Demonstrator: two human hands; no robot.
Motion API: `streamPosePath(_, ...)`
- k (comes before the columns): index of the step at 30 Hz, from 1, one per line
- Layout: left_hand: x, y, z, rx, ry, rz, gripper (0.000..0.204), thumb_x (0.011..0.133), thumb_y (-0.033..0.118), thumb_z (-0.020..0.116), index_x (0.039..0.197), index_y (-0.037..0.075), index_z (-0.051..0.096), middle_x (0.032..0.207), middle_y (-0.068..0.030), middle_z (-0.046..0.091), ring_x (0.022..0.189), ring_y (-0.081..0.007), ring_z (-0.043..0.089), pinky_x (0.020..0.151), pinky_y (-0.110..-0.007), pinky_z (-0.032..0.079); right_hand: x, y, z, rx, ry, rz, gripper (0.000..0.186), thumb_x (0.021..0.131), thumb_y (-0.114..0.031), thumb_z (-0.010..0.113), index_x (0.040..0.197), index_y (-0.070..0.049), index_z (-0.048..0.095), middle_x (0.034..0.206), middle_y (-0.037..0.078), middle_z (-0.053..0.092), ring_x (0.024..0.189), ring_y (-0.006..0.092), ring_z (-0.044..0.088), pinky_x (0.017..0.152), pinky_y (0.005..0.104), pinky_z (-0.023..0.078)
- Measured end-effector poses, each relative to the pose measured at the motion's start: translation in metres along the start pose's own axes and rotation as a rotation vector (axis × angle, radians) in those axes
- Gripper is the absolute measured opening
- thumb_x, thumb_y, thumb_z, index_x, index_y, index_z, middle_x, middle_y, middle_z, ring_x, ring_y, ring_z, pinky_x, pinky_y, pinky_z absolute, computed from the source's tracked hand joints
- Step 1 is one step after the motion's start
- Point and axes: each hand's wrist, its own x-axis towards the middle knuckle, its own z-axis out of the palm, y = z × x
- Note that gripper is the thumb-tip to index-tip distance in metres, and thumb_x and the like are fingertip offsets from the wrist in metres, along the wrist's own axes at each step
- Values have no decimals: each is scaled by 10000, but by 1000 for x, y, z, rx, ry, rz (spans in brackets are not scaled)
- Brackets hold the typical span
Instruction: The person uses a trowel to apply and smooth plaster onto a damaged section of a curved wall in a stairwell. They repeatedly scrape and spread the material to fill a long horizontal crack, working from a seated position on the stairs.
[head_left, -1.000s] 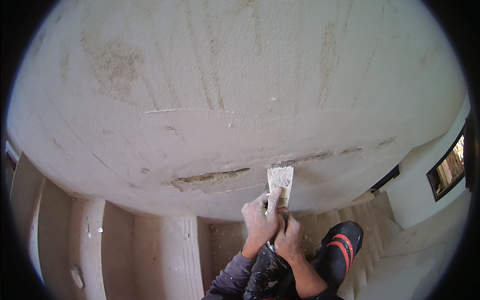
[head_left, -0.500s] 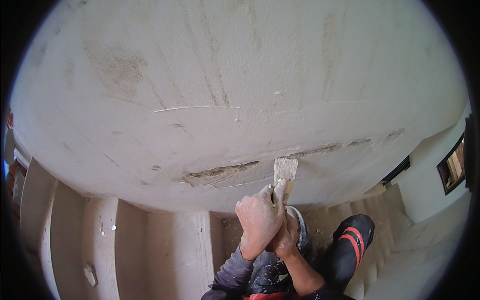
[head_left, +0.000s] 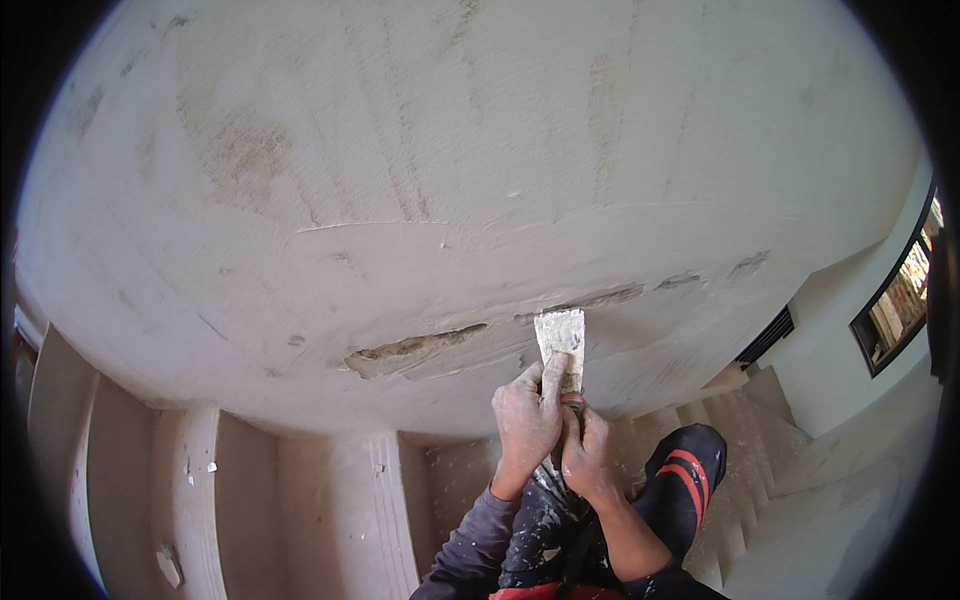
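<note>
Both of my hands are whitened with plaster dust and sit close together before the wall [head_left: 520,130]. Between them a putty knife [head_left: 561,333] points up, its wide blade smeared with pale filler. My left hand [head_left: 527,422] is closed on it, the thumb laid along the blade. Lower down, my right hand [head_left: 588,450] closes around what appears to be its dark handle, mostly hidden by the fingers. Just above the blade runs a rough gouge [head_left: 610,297] in the plaster. Another, longer gouge [head_left: 415,347] lies to the left.
Stair steps [head_left: 345,500] descend along the wall from left to right, with a loose pale chip [head_left: 169,566] on one. My dark shoe [head_left: 690,470] with red stripes stands at lower right. Farther right are a dark wall grille [head_left: 765,337] and a dark-framed window [head_left: 897,305].
My hands have drawn slightly apart, and the knife has turned to show more of its blade. The wall has shifted left in view.
</note>
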Motion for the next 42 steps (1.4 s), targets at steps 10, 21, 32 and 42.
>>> streamPosePath(10, 1, 17, -8, 220, 95, 126, 388, 898, 334, 587, 714, 0, 658, 516, -199, 525, 460, -293, 571, 480, -367, 408, 8, 9, 14, 185, -7, -42, 326, 958, -242, 462, 978, 62, 578, 660, 136, 616, 589, 228, 629, 545, 365, 485)
streamPosePath(21, -6, 41, -31, 262, -25, 114, 389, 902, 324, 570, 748, -23, 653, 564, -221, 549, 482, -348, 560, 495, -370, 420, -4, -9, 10, 366, -54, 33, 285, 965, -217, 455, 991, 34, 588, 649, 100, 600, 556, 160, 588, 531, 304, 460)
streamPosePath(32, -7, 25, -4, 41, -96, 65, 340, 919, 278, 565, 825, -31, 673, 593, -192, 598, 502, -162, 580, 508, -328, 434, -2, 7, -13, 142, 21, 3, 207, 933, -136, 474, 974, 16, 609, 773, 177, 635, 693, 250, 624, 661, 344, 475)
streamPosePath(42, -2, 22, 2, 148, 17, 132, 360, 908, 289, 583, 742, -23, 652, 570, -207, 571, 467, -251, 574, 492, -355, 423, 5, 3, -7, 212, 10, -9, 254, 968, -164, 437, 997, 40, 586, 796, 157, 633, 728, 193, 597, 688, 333, 472)
